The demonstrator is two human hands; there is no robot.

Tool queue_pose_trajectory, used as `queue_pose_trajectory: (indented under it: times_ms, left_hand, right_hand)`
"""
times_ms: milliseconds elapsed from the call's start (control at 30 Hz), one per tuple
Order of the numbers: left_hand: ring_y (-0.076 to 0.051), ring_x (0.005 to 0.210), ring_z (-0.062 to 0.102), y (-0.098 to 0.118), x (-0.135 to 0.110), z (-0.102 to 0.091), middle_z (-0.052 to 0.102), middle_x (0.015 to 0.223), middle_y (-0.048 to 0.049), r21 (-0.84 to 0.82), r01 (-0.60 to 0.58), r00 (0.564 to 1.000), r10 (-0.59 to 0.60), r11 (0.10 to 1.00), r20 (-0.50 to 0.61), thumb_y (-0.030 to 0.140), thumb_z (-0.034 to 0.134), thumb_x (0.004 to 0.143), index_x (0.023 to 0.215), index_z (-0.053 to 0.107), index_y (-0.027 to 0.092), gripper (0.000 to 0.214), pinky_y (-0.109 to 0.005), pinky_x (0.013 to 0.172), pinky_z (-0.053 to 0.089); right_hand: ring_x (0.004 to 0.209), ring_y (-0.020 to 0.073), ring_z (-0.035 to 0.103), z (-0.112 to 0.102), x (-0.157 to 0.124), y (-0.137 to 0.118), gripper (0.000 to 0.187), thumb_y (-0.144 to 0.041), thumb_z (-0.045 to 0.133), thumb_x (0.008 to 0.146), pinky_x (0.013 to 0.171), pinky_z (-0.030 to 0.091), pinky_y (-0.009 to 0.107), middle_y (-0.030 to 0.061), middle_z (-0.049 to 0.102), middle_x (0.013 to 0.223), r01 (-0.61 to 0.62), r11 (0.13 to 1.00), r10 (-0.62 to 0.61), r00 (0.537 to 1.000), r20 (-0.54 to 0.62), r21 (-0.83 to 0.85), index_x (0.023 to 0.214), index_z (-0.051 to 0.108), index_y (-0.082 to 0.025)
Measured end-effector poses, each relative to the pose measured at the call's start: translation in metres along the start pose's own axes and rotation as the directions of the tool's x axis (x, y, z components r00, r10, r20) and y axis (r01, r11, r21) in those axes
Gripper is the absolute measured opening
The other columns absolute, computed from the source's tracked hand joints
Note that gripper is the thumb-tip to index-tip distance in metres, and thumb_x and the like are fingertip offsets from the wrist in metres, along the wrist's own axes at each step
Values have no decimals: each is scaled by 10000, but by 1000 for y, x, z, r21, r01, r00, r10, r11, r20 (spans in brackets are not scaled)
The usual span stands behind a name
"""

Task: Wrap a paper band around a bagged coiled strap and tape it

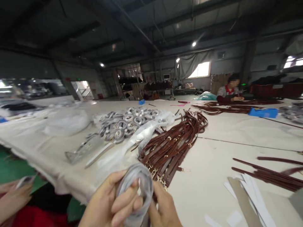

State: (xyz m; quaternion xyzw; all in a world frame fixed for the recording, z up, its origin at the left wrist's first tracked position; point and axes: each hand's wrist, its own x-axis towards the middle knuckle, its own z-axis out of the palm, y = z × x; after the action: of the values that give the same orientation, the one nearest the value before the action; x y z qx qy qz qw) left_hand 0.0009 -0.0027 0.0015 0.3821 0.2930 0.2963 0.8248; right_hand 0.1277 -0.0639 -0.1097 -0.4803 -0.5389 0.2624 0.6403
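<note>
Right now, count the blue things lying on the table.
3: a small blue box far centre, a larger blue tray far right by the seated person, a blue scrap at the left edge. Others may be hidden.

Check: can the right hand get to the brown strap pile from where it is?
Probably yes. The brown strap pile lies just beyond the right hand with bare table between, but both hands grip a grey coiled strap, so it must let go first.

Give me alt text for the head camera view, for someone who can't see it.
Two hands, left and right, grip a coiled grey strap over a pale table. Behind lie brown belts and grey coils.
</note>
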Motion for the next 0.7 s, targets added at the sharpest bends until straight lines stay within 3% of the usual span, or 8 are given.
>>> queue_pose_trajectory:
  times_ms: [67, 167, 233, 367, 467, 567, 633, 700]
  left_hand:
    - [-49, 290, 377, 3, 3, 9, 305, 368, 68, -150, -4, 998, -5, 989, -58, 197, 266, 1014, 679, 680, 41, 554, -267, 637, 622]
    - [-45, 341, 418, 9, 17, 17, 372, 433, 58, -307, -69, 995, 41, 949, -95, 139, 281, 994, 725, 668, 0, 491, -350, 737, 645]
    - [-58, 415, 484, 9, 26, 16, 422, 497, 45, -343, -123, 989, 89, 931, -115, 133, 284, 1005, 786, 669, -17, 468, -389, 797, 640]
    - [-105, 553, 599, -3, 41, 2, 560, 609, -1, -218, -300, 941, 250, 929, -228, 167, 344, 1014, 911, 680, 22, 380, -335, 806, 614]
    - [-145, 686, 651, -20, 48, -11, 649, 709, -23, 70, -495, 832, 496, 866, -250, 284, 468, 992, 950, 672, 99, 279, -278, 795, 561]
    - [-168, 743, 604, -42, 52, -27, 661, 814, -41, 572, -549, 738, 675, 610, -12, 395, 440, 1001, 931, 622, 156, 308, -300, 801, 492]
    - [-185, 724, 548, -56, 53, -38, 624, 820, -41, 800, -488, 760, 621, 348, 193, 396, 396, 1011, 892, 555, 187, 288, -324, 753, 428]
    - [-199, 676, 486, -67, 56, -50, 564, 749, -22, 866, -460, 810, 493, 199, 317, 371, 434, 985, 819, 499, 213, 239, -339, 694, 352]
  right_hand:
    - [875, 218, 669, -8, 7, -4, 388, -516, 515, 962, 839, 536, 337, 82, 693, 926, -143, 979, 130, 987, 94, 149, 1090, 658, -179]
    - [604, 151, 641, -21, 14, -2, 439, -569, 644, 878, 563, 482, 222, 50, 680, 722, -425, 824, 318, 894, 316, 374, 944, 651, -135]
    - [466, 127, 590, -25, 14, 6, 473, -597, 664, 856, 454, 429, 198, 42, 668, 639, -536, 719, 380, 836, 395, 442, 894, 623, -128]
    - [333, 108, 504, -24, 8, 22, 524, -649, 688, 818, 369, 445, 217, 18, 645, 562, -633, 617, 447, 771, 453, 469, 858, 579, -138]
    - [317, 95, 470, -25, 4, 25, 554, -661, 735, 762, 360, 468, 226, -17, 599, 506, -710, 569, 495, 699, 517, 415, 853, 595, -132]
    - [327, 93, 474, -32, 5, 23, 588, -695, 736, 721, 364, 472, 225, -33, 582, 496, -776, 552, 553, 614, 562, 304, 853, 603, -137]
    - [339, 95, 484, -38, 8, 23, 594, -718, 725, 695, 367, 455, 212, -38, 578, 493, -792, 569, 577, 576, 578, 221, 808, 585, -153]
    - [333, 94, 476, -44, 11, 25, 594, -737, 708, 676, 361, 430, 206, -44, 570, 487, -796, 587, 588, 543, 600, 147, 761, 554, -170]
